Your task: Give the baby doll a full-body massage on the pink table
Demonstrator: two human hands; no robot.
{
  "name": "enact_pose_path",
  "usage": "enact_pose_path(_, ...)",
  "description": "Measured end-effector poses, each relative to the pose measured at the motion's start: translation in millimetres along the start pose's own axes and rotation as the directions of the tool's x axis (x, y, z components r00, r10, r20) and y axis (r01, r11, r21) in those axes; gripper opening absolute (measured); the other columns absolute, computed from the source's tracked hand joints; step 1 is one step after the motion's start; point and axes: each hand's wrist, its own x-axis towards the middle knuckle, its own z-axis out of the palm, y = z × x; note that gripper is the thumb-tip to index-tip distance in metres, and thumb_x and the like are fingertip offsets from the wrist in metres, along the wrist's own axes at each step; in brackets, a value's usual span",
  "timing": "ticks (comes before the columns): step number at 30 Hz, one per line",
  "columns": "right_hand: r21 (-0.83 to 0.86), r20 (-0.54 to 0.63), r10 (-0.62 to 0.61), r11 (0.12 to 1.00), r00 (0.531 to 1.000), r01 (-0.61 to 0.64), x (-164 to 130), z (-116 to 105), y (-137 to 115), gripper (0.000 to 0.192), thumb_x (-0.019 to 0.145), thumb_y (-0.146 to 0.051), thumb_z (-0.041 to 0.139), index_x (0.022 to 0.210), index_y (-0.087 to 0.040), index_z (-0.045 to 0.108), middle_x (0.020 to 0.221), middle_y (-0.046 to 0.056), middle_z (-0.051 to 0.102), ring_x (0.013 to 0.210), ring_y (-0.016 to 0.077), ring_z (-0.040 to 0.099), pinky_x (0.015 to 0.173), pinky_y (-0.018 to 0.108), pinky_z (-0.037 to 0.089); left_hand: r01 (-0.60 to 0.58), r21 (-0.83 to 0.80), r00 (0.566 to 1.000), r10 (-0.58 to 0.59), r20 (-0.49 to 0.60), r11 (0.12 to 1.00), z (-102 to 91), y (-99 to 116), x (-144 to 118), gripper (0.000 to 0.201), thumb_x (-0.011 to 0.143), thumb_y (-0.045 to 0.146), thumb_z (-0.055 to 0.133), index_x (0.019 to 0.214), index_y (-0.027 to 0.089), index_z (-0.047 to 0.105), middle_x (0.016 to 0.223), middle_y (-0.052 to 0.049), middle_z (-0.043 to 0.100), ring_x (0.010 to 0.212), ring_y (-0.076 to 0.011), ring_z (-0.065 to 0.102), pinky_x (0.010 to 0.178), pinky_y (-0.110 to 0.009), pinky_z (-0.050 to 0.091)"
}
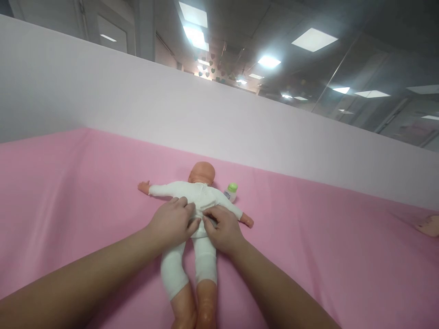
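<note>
A baby doll (206, 252) in white clothes lies stretched out on a pink cover, the smooth back of its head facing up. Both its arms are spread, and its lower legs are bare. At the waist, my left hand (174, 220) grips the white top (187, 189) from the left side with curled fingers. My right hand (224, 228) pinches the same cloth from the right, close to the left thumb. Between the hands the fabric is bunched. A small clear bottle with a green cap (232, 191) stands by the doll's right-side arm.
The pink cover (329, 246) spreads across the surface with some creases. Behind it runs a white wall panel (206, 119), with glass and ceiling lights above. Part of another doll (428, 226) shows at the far right edge.
</note>
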Motion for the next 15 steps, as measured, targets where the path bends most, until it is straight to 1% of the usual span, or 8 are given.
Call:
enact_pose_path(2,0.000,-0.008,0.003,1.000,1.000,-0.003,0.0,-0.3,-0.3,0.014,0.082,-0.011,0.063,0.084,-0.023,0.069,0.086,0.000,0.073,0.083,0.0184,0.066,0.077,0.034,0.052,0.007,-0.022,0.999,-0.008,-0.036,1.000,1.7,-1.4,-0.7,0.029,0.093,0.041,0.051,0.092,0.016,0.066,0.091,-0.011,0.061,0.085,-0.0286,0.060,0.076,-0.042,0.048)
enact_pose_path(3,0.002,-0.005,0.007,1.000,1.000,-0.007,0.0,-0.4,-0.3,0.014,0.082,-0.012,0.062,0.086,-0.023,0.070,0.086,0.000,0.073,0.083,0.0186,0.066,0.077,0.034,0.052,-0.004,-0.047,0.998,0.001,-0.065,0.999,3.3,-3.3,-0.8,0.028,0.092,0.040,0.052,0.098,0.017,0.067,0.097,-0.012,0.062,0.088,-0.0289,0.061,0.077,-0.042,0.048)
enact_pose_path(5,0.007,0.005,0.018,1.000,1.000,-0.018,-0.1,-0.3,0.2,0.015,0.082,-0.013,0.063,0.089,-0.024,0.071,0.088,0.001,0.074,0.085,0.0190,0.067,0.079,0.035,0.053,-0.060,-0.101,0.991,0.047,-0.129,0.993,7.7,-8.1,-0.6,0.033,0.091,0.037,0.055,0.117,0.020,0.066,0.120,-0.014,0.061,0.101,-0.0304,0.060,0.087,-0.045,0.048)
enact_pose_path(6,0.009,0.010,0.022,1.000,1.000,-0.022,-0.2,-0.2,0.5,0.016,0.082,-0.013,0.064,0.091,-0.024,0.071,0.090,0.001,0.074,0.086,0.0193,0.067,0.080,0.035,0.053,-0.094,-0.122,0.986,0.076,-0.148,0.988,10.1,-10.7,-0.2,0.038,0.090,0.035,0.056,0.125,0.022,0.064,0.132,-0.014,0.058,0.110,-0.0315,0.058,0.093,-0.047,0.046)
enact_pose_path(8,0.006,0.020,0.024,1.000,1.000,-0.024,-0.3,0.4,1.2,0.016,0.083,-0.015,0.064,0.093,-0.024,0.072,0.090,0.001,0.074,0.087,0.0199,0.067,0.081,0.036,0.053,-0.139,-0.142,0.982,0.119,-0.146,0.980,14.4,-14.8,0.9,0.044,0.090,0.034,0.057,0.133,0.026,0.061,0.147,-0.012,0.051,0.123,-0.0341,0.051,0.103,-0.052,0.041)
enact_pose_path(11,0.000,0.028,0.010,1.000,1.000,-0.010,-0.3,1.1,1.5,0.014,0.082,-0.015,0.065,0.092,-0.023,0.071,0.090,0.001,0.074,0.088,0.0199,0.067,0.082,0.036,0.053,-0.158,-0.152,0.982,0.139,-0.128,0.976,17.3,-16.4,2.7,0.044,0.091,0.033,0.056,0.133,0.023,0.061,0.145,-0.011,0.056,0.129,-0.0346,0.048,0.105,-0.053,0.038)
enact_pose_path(13,-0.002,0.025,0.006,1.000,1.000,-0.006,-0.1,0.9,1.3,0.014,0.082,-0.014,0.064,0.091,-0.023,0.071,0.090,0.001,0.074,0.088,0.0195,0.067,0.083,0.036,0.053,-0.153,-0.143,0.978,0.129,-0.161,0.978,16.0,-14.6,3.3,0.042,0.091,0.032,0.056,0.131,0.020,0.061,0.137,-0.011,0.061,0.127,-0.0332,0.049,0.104,-0.051,0.039)
enact_pose_path(15,-0.006,0.023,0.011,1.000,1.000,-0.011,0.1,0.4,1.3,0.014,0.082,-0.013,0.064,0.090,-0.023,0.071,0.090,0.001,0.074,0.087,0.0193,0.067,0.082,0.036,0.053,-0.111,-0.103,0.974,0.088,-0.207,0.988,12.2,-12.1,3.4,0.038,0.091,0.033,0.056,0.125,0.017,0.062,0.129,-0.013,0.064,0.122,-0.0330,0.052,0.102,-0.050,0.040)
